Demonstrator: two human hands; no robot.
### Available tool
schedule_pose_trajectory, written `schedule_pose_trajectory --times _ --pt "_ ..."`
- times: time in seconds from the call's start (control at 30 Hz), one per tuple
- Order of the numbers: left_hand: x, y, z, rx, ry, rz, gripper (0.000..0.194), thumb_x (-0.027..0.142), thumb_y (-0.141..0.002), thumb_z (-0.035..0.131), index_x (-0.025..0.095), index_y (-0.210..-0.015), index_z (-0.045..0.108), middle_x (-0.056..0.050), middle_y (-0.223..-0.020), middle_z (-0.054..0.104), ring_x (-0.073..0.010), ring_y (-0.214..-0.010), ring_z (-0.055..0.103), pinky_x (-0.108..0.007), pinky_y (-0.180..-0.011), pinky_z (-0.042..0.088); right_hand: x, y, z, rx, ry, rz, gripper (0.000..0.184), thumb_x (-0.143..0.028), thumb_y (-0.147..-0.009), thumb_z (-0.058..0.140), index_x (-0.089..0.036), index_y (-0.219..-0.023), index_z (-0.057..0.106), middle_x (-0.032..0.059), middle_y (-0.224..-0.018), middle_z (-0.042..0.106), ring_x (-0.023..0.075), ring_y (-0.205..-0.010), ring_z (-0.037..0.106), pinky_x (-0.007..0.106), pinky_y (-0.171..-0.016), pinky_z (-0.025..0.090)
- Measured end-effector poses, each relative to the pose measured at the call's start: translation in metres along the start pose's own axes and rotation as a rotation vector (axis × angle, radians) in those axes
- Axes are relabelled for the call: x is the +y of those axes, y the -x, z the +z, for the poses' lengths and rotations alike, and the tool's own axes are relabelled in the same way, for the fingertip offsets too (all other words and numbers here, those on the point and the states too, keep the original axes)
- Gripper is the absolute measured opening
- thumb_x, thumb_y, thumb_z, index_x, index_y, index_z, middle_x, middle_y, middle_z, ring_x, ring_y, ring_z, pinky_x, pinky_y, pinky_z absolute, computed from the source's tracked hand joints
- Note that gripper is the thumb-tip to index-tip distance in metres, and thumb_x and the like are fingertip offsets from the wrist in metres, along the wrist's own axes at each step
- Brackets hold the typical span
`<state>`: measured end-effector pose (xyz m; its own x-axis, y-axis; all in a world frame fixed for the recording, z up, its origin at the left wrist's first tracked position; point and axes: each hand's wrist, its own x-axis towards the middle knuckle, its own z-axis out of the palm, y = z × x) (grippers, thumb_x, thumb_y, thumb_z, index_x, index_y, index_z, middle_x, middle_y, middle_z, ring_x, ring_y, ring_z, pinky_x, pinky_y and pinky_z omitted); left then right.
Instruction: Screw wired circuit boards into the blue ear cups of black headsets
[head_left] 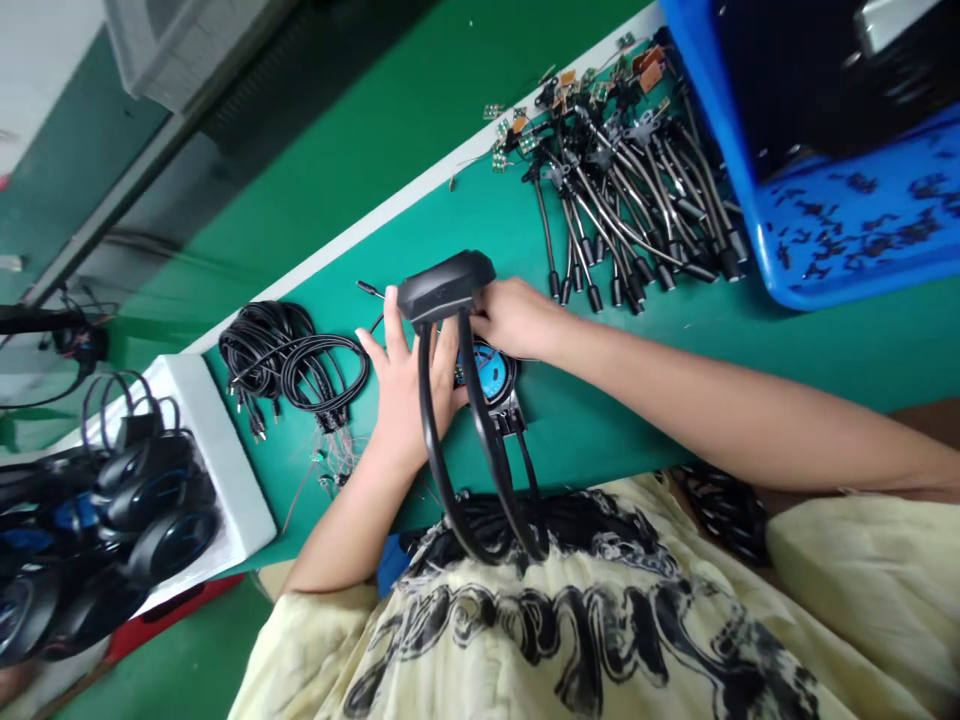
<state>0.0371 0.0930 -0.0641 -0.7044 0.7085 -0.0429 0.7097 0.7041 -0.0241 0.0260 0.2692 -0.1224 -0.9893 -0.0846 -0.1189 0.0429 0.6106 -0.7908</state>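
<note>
The work looks partway done: the black headset point(448, 285) is on the green surface point(585, 430) between the two grips, its curved bands point(433, 430) in place, but one ear cup lies open, a blue disc point(491, 374) bare inside. The left grip point(405, 400) has its outer fingers spread, thumb by that cup; the right grip point(517, 320) curls behind the glossy headband pad, and I cannot tell whether either is clamped.

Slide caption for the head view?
Left hand, fingers spread, and right hand at a black headset on a green bench, between coiled cables and piled gooseneck microphone booms.
</note>
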Motion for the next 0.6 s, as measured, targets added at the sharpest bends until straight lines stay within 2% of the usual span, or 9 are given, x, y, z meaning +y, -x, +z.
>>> schedule_pose_trajectory --times 0.07,0.23,0.3,0.4,0.47,0.5,0.57,0.6 --pt "0.001 0.0 -0.003 -0.018 -0.021 0.015 0.087 0.044 -0.081 0.068 0.022 -0.152 0.022 -0.017 -0.155 0.028 -0.0484 -0.145 0.005 -0.078 -0.107 0.013 0.001 0.013 0.001 0.059 -0.009 -0.041 0.018 -0.024 -0.087 0.053 -0.014 -0.096 0.065 0.0057 -0.081 0.067 0.0173 -0.077 0.061 0.027 -0.067 0.041" --pt "0.005 -0.001 -0.004 0.006 -0.057 0.029 0.075 0.035 -0.083 0.066 0.022 -0.148 0.033 -0.018 -0.147 0.041 -0.0473 -0.145 0.007 -0.08 -0.104 0.016 0.007 0.041 0.004 0.115 0.063 -0.342 0.03 -0.016 -0.092 0.042 -0.014 -0.11 0.066 0.0095 -0.105 0.068 0.0187 -0.099 0.061 0.03 -0.09 0.046" --pt "0.008 0.0 -0.004 0.008 -0.064 0.028 0.069 0.031 -0.084 0.064 0.021 -0.146 0.037 -0.019 -0.143 0.046 -0.0464 -0.146 0.008 -0.079 -0.104 0.017 0.009 0.044 0.005 0.101 0.102 -0.374 0.031 -0.015 -0.091 0.044 -0.014 -0.114 0.065 0.0099 -0.109 0.067 0.0195 -0.102 0.061 0.032 -0.095 0.047" --pt "0.005 0.01 -0.004 0.025 -0.037 0.067 0.054 0.028 -0.087 0.06 0.024 -0.139 0.046 -0.015 -0.141 0.05 -0.0421 -0.146 0.014 -0.075 -0.107 0.02 0.01 0.043 0.007 0.098 0.143 -0.365 0.031 -0.012 -0.088 0.045 -0.013 -0.108 0.068 0.0111 -0.107 0.068 0.021 -0.102 0.062 0.035 -0.096 0.048" --pt "-0.007 0.026 -0.002 0.079 0.003 0.097 0.041 0.029 -0.09 0.056 0.026 -0.131 0.054 -0.011 -0.135 0.056 -0.0346 -0.143 0.028 -0.066 -0.111 0.023 0.011 0.044 0.009 0.124 0.131 -0.357 0.032 -0.011 -0.087 0.043 -0.015 -0.107 0.069 0.0106 -0.107 0.068 0.0202 -0.101 0.063 0.034 -0.094 0.05" --pt "-0.016 0.036 0.001 0.119 0.019 0.071 0.036 0.031 -0.091 0.055 0.024 -0.126 0.057 -0.011 -0.131 0.059 -0.0308 -0.14 0.035 -0.06 -0.113 0.027 0.012 0.045 0.01 0.14 0.12 -0.359 0.034 -0.011 -0.087 0.042 -0.016 -0.107 0.069 0.01 -0.108 0.069 0.0195 -0.101 0.064 0.033 -0.092 0.052" --pt "-0.041 0.059 0.007 0.178 0.011 -0.092 0.036 0.038 -0.09 0.056 0.019 -0.121 0.06 -0.013 -0.126 0.062 -0.0279 -0.132 0.045 -0.051 -0.111 0.034 0.013 0.046 0.011 0.168 0.118 -0.363 0.037 -0.01 -0.087 0.04 -0.017 -0.109 0.068 0.009 -0.108 0.069 0.019 -0.1 0.066 0.034 -0.091 0.053" --pt "-0.054 0.07 0.01 0.174 -0.012 -0.196 0.039 0.041 -0.089 0.058 0.016 -0.119 0.06 -0.015 -0.126 0.061 -0.0293 -0.13 0.047 -0.051 -0.109 0.037 0.012 0.046 0.01 0.176 0.126 -0.355 0.037 -0.01 -0.087 0.039 -0.017 -0.108 0.069 0.0087 -0.108 0.069 0.0193 -0.1 0.066 0.035 -0.091 0.053"
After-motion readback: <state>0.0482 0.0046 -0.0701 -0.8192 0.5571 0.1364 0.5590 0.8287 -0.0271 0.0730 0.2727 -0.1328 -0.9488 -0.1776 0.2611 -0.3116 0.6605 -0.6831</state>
